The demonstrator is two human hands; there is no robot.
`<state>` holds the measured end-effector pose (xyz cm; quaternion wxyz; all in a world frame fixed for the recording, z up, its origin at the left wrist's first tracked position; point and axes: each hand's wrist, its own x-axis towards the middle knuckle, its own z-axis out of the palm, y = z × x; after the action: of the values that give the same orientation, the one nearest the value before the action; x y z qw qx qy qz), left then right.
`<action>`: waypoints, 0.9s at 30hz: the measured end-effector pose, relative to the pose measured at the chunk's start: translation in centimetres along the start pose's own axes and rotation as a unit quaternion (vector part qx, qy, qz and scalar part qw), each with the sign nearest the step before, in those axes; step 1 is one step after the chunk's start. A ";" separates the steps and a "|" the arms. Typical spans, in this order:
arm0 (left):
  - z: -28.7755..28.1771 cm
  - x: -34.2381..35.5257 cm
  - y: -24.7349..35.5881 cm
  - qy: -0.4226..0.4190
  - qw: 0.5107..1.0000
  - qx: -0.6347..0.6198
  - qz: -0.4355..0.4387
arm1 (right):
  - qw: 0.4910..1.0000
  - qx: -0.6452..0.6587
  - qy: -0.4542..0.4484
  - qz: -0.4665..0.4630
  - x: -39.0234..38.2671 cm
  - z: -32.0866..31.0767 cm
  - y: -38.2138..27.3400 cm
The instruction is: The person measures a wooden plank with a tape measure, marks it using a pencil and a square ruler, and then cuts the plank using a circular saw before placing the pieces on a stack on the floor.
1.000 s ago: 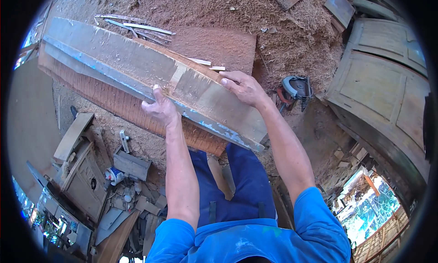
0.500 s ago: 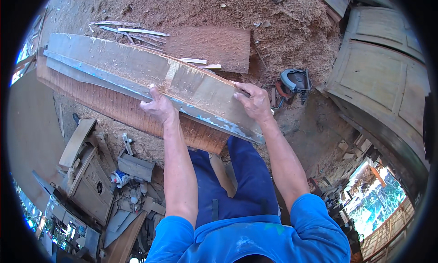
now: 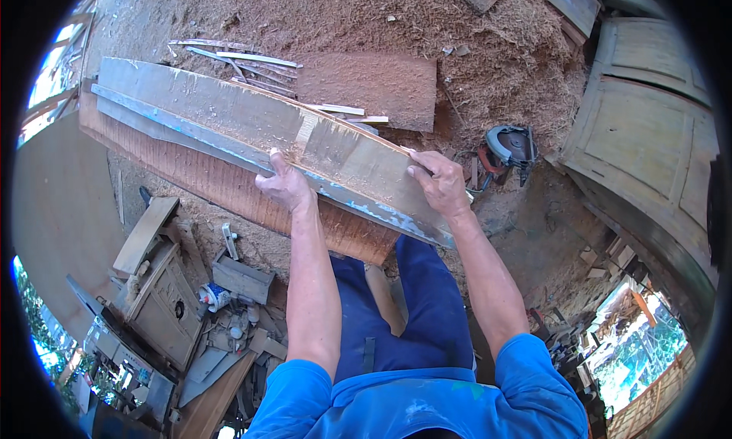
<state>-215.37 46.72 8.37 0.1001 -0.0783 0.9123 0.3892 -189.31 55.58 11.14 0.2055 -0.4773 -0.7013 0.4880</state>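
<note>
A long, worn plank with flaking pale blue paint along its near edge lies slanting over a wider reddish wooden board. My left hand is closed on the plank's near edge, thumb on top, left of its right end. My right hand grips the far edge near the right end, fingers curled over it. A circular saw rests on the sawdust just beyond my right hand. Thin offcut strips and a dusty rectangular panel lie behind the plank.
Worn wooden cabinet doors stand along the right. At left are a large leaning sheet, a small cabinet, a grey wooden box and heaped scraps. Sawdust and shavings cover the ground beyond.
The plank's far left end has come lower in view, toward me. My right hand has slid rightward along the far edge, while my left hand keeps its hold.
</note>
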 end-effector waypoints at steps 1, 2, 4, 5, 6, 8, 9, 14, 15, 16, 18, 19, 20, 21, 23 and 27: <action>0.1 0.1 -0.1 0.002 1.000 0.001 0.003 | 1.000 -0.002 -0.001 0.007 0.0 0.0 0.0; 0.2 0.2 -0.1 0.007 1.000 0.013 0.002 | 1.000 0.001 -0.001 0.007 0.0 0.0 0.1; 0.4 0.4 -0.7 0.013 1.000 0.025 0.003 | 1.000 0.015 0.008 -0.008 0.2 0.1 0.3; 0.4 0.5 -1.0 0.015 1.000 0.013 0.005 | 1.000 0.018 0.008 -0.008 0.1 0.0 0.4; 0.4 0.7 -0.9 0.017 1.000 -0.002 0.008 | 1.000 0.018 -0.003 0.008 0.1 0.0 0.3; 0.2 0.6 -0.9 0.021 1.000 -0.009 0.012 | 0.999 0.022 -0.014 0.020 0.1 0.0 0.1; 0.2 0.4 -0.8 0.019 1.000 -0.014 0.012 | 0.999 0.023 -0.015 0.023 0.1 -0.1 0.1; 0.3 -0.3 -0.2 0.015 0.999 -0.032 0.012 | 1.000 0.020 -0.011 0.017 0.3 -0.2 0.5; 0.3 -0.3 -0.2 0.014 0.999 -0.037 0.007 | 1.000 0.021 -0.012 0.019 0.2 -0.1 0.4; 0.2 -0.2 -0.4 0.015 0.999 -0.037 0.007 | 0.999 0.021 -0.012 0.020 0.2 -0.1 0.4; 0.0 0.2 -0.4 0.009 0.999 -0.035 0.009 | 1.000 0.021 -0.011 0.017 0.2 0.0 0.3; 0.0 0.1 -0.5 0.009 0.999 -0.035 0.008 | 1.000 0.021 -0.009 0.013 0.2 0.1 0.2; 0.1 0.1 -0.5 0.013 0.999 -0.027 0.012 | 1.000 0.021 -0.009 0.014 0.2 0.1 0.2; 0.1 -0.1 -0.5 0.016 1.000 -0.021 0.015 | 1.000 0.020 -0.007 0.012 0.1 0.1 0.3; 0.0 -0.1 -0.3 0.015 1.000 -0.003 0.014 | 1.000 0.017 -0.004 0.011 0.1 0.1 0.5; 0.0 0.0 -0.2 0.022 0.999 -0.004 0.036 | 1.000 0.023 -0.001 0.006 0.1 0.1 0.5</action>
<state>-215.31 46.65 8.23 0.0656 -0.0547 0.9149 0.3946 -189.24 55.62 10.64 0.2130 -0.4765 -0.6868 0.5058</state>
